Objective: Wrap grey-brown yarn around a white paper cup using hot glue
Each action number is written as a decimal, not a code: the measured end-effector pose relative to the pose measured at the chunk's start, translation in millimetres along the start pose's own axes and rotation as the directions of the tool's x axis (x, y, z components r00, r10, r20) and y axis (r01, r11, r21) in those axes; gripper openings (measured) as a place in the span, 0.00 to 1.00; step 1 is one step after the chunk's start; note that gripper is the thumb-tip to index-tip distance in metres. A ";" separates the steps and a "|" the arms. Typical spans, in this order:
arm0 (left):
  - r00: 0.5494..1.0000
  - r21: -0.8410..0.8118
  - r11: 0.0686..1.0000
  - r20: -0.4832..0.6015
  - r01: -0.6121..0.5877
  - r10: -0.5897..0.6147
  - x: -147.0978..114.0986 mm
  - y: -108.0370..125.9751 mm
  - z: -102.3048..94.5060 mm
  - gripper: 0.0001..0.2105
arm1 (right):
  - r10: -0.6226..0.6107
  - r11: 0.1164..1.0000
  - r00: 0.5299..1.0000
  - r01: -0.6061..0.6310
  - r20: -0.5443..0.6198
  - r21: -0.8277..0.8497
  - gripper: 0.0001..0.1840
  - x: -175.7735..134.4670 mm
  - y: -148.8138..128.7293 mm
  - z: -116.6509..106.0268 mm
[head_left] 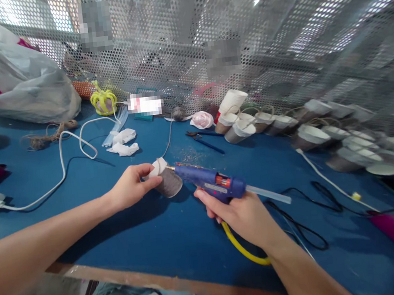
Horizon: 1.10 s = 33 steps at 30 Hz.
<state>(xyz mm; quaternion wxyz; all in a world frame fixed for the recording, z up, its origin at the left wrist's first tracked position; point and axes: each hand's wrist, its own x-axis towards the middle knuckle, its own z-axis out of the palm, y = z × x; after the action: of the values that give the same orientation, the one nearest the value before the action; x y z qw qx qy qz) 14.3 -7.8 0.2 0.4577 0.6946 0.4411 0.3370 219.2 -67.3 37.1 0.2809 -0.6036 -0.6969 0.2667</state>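
Observation:
My left hand (135,184) grips a small paper cup (169,182), its lower part grey-brown and its rim white. Twine is wound at the cup's white band and runs back to a grey ball of twine (178,113). In my right hand (237,209) is a blue hot glue gun (207,179), a clear glue stick (270,194) poking from its rear. The gun's metal nozzle meets, or nearly meets, the cup near the twine. Whether fresh glue is on the cup I cannot tell.
Several similar cups (240,129) with twine handles line the right back. Pliers (205,142), a pink fabric rose (201,120), white scraps (124,143) and a yellow basket-like piece (103,101) lie behind my hands. A white cable (62,173) crosses the left; black cord (304,225) lies right.

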 end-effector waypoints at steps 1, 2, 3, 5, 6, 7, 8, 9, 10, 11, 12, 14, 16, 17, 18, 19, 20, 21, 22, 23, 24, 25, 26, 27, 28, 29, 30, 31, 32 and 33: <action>1.000 0.006 1.000 0.002 0.000 0.000 0.1 0.2 0.0 0.10 | -0.008 1.000 1.000 0.008 -0.012 -0.029 0.18 -0.1 -0.9 0.4; 1.000 0.009 1.000 0.004 0.001 -0.001 0.2 0.5 0.1 0.10 | -0.016 0.998 1.000 0.015 -0.021 -0.056 0.19 -0.2 -1.5 0.7; 1.000 0.010 1.000 0.007 0.003 -0.003 0.3 0.8 0.1 0.10 | -0.025 0.997 0.999 0.023 -0.024 -0.079 0.19 -0.2 -1.7 1.0; 1.000 0.014 1.000 0.007 0.009 -0.009 0.1 1.5 0.1 0.10 | -0.048 0.990 0.998 0.043 -0.032 -0.132 0.18 -0.1 -0.7 2.1; 1.000 0.015 1.000 0.008 0.010 -0.010 -0.1 1.9 0.1 0.09 | -0.068 0.985 0.997 0.061 -0.043 -0.160 0.17 -0.2 0.2 2.8; 1.000 0.014 1.000 0.008 0.009 -0.009 -0.4 2.4 0.1 0.09 | -0.092 0.979 0.994 0.080 -0.059 -0.186 0.15 -0.2 1.1 3.6; 1.000 0.014 1.000 0.008 0.008 -0.008 -0.7 2.7 0.1 0.09 | -0.116 0.973 0.990 0.098 -0.075 -0.207 0.14 -0.3 1.7 4.3; 1.000 0.011 1.000 0.007 0.007 -0.007 -1.0 3.0 0.0 0.09 | -0.137 0.969 0.987 0.116 -0.086 -0.219 0.12 -0.3 2.0 4.7; 1.000 0.009 1.000 0.006 0.004 -0.004 -1.2 3.2 0.0 0.09 | -0.157 0.966 0.984 0.134 -0.088 -0.221 0.11 -0.2 1.9 4.9; 1.000 0.005 1.000 0.006 0.000 0.000 -1.3 3.3 -0.1 0.09 | -0.172 0.965 0.982 0.152 -0.082 -0.213 0.10 0.1 1.4 4.8; 1.000 0.005 1.000 0.005 -0.003 0.003 -1.3 3.4 -0.1 0.09 | -0.184 0.965 0.980 0.166 -0.073 -0.201 0.10 0.4 0.5 4.4; 1.000 0.008 1.000 0.004 -0.014 0.014 -1.1 3.2 -0.2 0.09 | -0.200 0.966 0.978 0.187 -0.058 -0.180 0.10 1.5 -1.7 3.2; 0.999 0.020 0.999 0.005 -0.032 0.032 -0.8 3.1 -0.3 0.09 | -0.199 0.969 0.978 0.188 -0.057 -0.160 0.10 2.5 -3.7 2.0; 0.999 0.029 0.999 0.006 -0.041 0.041 -0.7 3.0 -0.3 0.09 | -0.195 0.971 0.979 0.185 -0.056 -0.151 0.10 2.8 -4.4 1.7; 0.999 0.039 0.998 0.008 -0.048 0.048 -0.6 3.0 -0.5 0.09 | -0.191 0.973 0.980 0.182 -0.050 -0.142 0.10 2.9 -5.0 1.7; 0.999 0.046 0.997 0.009 -0.053 0.053 -0.5 2.9 -0.6 0.09 | -0.187 0.974 0.981 0.180 -0.041 -0.134 0.10 2.9 -5.4 1.8; 0.999 0.054 0.997 0.009 -0.054 0.054 -0.5 2.8 -0.7 0.09 | -0.184 0.975 0.982 0.179 -0.032 -0.130 0.09 2.8 -5.7 2.1; 0.999 0.060 0.997 0.010 -0.054 0.053 -0.5 2.7 -0.9 0.09 | -0.183 0.975 0.983 0.178 -0.028 -0.130 0.09 2.7 -6.0 2.5; 0.999 0.065 0.996 0.010 -0.053 0.053 -0.5 2.6 -1.0 0.09 | -0.182 0.976 0.983 0.177 -0.031 -0.130 0.08 2.6 -6.1 2.8; 0.999 0.068 0.996 0.012 -0.054 0.053 -0.4 2.5 -1.1 0.09 | -0.179 0.977 0.983 0.173 -0.036 -0.127 0.08 2.5 -6.2 3.2; 0.999 0.070 0.996 0.013 -0.054 0.053 -0.4 2.3 -1.2 0.09 | -0.176 0.978 0.983 0.169 -0.044 -0.123 0.08 2.4 -6.0 3.4; 0.999 0.070 0.996 0.015 -0.053 0.052 -0.4 2.2 -1.2 0.09 | -0.172 0.979 0.984 0.165 -0.052 -0.117 0.07 2.2 -5.7 3.6; 0.999 0.069 0.996 0.017 -0.052 0.051 -0.4 2.2 -1.2 0.09 | -0.168 0.981 0.984 0.162 -0.054 -0.112 0.07 2.1 -5.2 3.6; 0.999 0.066 0.996 0.018 -0.052 0.051 -0.4 2.2 -1.2 0.09 | -0.166 0.981 0.985 0.160 -0.048 -0.108 0.06 1.9 -4.5 3.7; 0.999 0.064 0.997 0.019 -0.052 0.050 -0.4 2.3 -1.1 0.09 | -0.164 0.982 0.986 0.159 -0.037 -0.107 0.06 1.6 -3.8 3.7; 0.999 0.063 0.997 0.020 -0.051 0.050 -0.5 2.4 -1.1 0.09 | -0.163 0.982 0.986 0.159 -0.031 -0.105 0.06 1.3 -3.0 3.6; 0.999 0.063 0.997 0.021 -0.051 0.050 -0.5 2.5 -1.1 0.09 | -0.165 0.982 0.986 0.161 -0.027 -0.102 0.06 1.1 -2.3 3.6; 0.999 0.065 0.997 0.022 -0.050 0.049 -0.5 2.7 -1.2 0.09 | -0.168 0.982 0.985 0.164 -0.027 -0.098 0.06 0.9 -1.8 3.7; 0.999 0.067 0.996 0.023 -0.049 0.048 -0.5 2.8 -1.3 0.10 | -0.169 0.982 0.985 0.166 -0.030 -0.095 0.06 0.7 -1.4 3.7; 0.999 0.070 0.996 0.023 -0.048 0.047 -0.4 2.9 -1.4 0.10 | -0.169 0.982 0.985 0.164 -0.036 -0.097 0.05 0.6 -1.1 3.9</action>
<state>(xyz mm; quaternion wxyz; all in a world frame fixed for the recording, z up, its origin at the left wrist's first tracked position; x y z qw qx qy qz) 13.8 -8.2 3.3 0.4294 0.7242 0.4310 0.3245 215.5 -66.9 35.3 0.2888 -0.5613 -0.7504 0.1960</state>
